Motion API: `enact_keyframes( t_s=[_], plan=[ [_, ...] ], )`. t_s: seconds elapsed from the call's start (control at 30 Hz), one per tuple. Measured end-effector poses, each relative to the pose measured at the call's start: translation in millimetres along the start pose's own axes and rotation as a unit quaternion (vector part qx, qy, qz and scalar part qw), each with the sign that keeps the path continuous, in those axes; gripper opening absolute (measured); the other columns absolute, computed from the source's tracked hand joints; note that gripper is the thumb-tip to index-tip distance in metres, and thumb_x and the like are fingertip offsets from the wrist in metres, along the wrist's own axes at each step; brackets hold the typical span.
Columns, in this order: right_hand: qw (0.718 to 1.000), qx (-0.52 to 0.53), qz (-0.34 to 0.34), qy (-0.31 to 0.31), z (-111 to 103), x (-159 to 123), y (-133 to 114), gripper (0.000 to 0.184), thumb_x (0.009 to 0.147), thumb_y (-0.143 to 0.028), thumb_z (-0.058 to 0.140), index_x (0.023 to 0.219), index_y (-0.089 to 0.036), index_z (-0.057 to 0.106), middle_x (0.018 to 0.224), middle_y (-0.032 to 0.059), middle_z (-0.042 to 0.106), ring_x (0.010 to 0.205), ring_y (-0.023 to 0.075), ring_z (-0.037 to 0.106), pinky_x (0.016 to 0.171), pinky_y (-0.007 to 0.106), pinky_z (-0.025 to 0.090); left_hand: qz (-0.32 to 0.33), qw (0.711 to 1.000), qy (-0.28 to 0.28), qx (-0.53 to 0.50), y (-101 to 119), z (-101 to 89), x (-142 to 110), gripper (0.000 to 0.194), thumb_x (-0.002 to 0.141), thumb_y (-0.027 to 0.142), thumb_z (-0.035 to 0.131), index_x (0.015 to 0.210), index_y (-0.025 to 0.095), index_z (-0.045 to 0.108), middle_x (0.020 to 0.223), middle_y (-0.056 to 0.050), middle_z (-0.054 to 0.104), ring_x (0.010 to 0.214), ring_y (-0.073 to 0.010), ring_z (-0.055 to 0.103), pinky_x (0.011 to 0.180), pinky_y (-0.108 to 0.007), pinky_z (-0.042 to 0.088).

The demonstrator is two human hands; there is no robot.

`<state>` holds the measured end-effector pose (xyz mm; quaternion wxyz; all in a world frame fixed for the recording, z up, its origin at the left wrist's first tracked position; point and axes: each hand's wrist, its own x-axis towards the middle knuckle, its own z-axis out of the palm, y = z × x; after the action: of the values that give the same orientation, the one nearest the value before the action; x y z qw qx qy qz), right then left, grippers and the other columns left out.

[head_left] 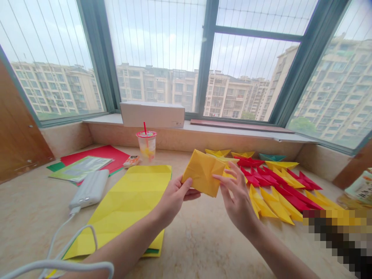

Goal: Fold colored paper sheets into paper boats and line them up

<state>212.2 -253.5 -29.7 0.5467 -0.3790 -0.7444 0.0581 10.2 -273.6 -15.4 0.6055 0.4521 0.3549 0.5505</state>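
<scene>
A folded square of yellow paper (203, 172) is held up above the counter, one corner pointing upward. My left hand (180, 193) grips its lower left corner, thumb in front and fingers behind. At the right edge, my right hand (234, 190) is closed on the same paper, its fingertips pressing the front face and side. Behind and below my left arm lies a large creased sheet of yellow paper (136, 193). To the right of my right hand sit several folded paper boats, among them a yellow boat (279, 203) and a red boat (293, 197).
A lidded cup with a red straw (147, 145) stands near the back, beside a small orange packet (131, 161). At left are a white power bank (90, 188) with a white cable (72, 265) and red paper (95, 155). A white box (152, 115) rests on the windowsill.
</scene>
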Motion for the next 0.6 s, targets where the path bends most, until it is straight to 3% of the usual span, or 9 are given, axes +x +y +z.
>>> enact_keyframes(
  t_s=[0.17, 0.3, 0.47, 0.6],
  plan=[
    [0.987, -0.109, -0.100, -0.070, -6.8, -1.2, -0.1, 0.046, 0.091, -0.012, 0.054, 0.127, -0.038, 0.064, 0.159, 0.0034, 0.023, 0.144, 0.0337, 0.030, 0.108, 0.060, 0.040, 0.012, 1.000, 0.006, -0.001, 2.0, -1.7, -0.6, 0.038, 0.086, 0.042, 0.067, 0.110, 0.012, 0.064, 0.104, -0.015, 0.075, 0.091, -0.0248, 0.073, 0.086, -0.038, 0.057],
    [0.973, -0.157, -0.144, -0.090, -6.5, -1.2, 4.8, 0.049, 0.089, -0.013, 0.061, 0.130, -0.039, 0.061, 0.162, 0.0047, 0.018, 0.143, 0.0351, 0.033, 0.108, 0.061, 0.037, 0.016, 0.999, 0.026, -0.036, -0.1, -0.8, -0.1, 0.040, 0.088, 0.045, 0.063, 0.109, 0.011, 0.065, 0.104, -0.016, 0.075, 0.095, -0.0267, 0.072, 0.086, -0.040, 0.057],
    [0.946, -0.199, -0.224, -0.125, -11.7, 2.6, 6.4, 0.051, 0.093, -0.012, 0.058, 0.138, -0.037, 0.054, 0.158, 0.0115, 0.033, 0.140, 0.0296, 0.040, 0.113, 0.061, 0.027, 0.020, 0.999, 0.035, -0.031, -2.2, -3.4, 2.5, 0.046, 0.087, 0.050, 0.063, 0.107, 0.009, 0.067, 0.098, -0.017, 0.075, 0.098, -0.0292, 0.071, 0.089, -0.043, 0.056],
    [0.924, -0.192, -0.271, -0.186, -18.2, 5.1, 2.7, 0.054, 0.096, -0.008, 0.051, 0.143, -0.034, 0.046, 0.150, 0.0078, 0.049, 0.139, 0.0247, 0.044, 0.118, 0.060, 0.018, 0.018, 0.999, 0.025, -0.019, -0.7, -4.4, 2.6, 0.047, 0.085, 0.050, 0.066, 0.108, 0.009, 0.067, 0.096, -0.016, 0.076, 0.096, -0.0296, 0.072, 0.088, -0.044, 0.056]
  ],
)
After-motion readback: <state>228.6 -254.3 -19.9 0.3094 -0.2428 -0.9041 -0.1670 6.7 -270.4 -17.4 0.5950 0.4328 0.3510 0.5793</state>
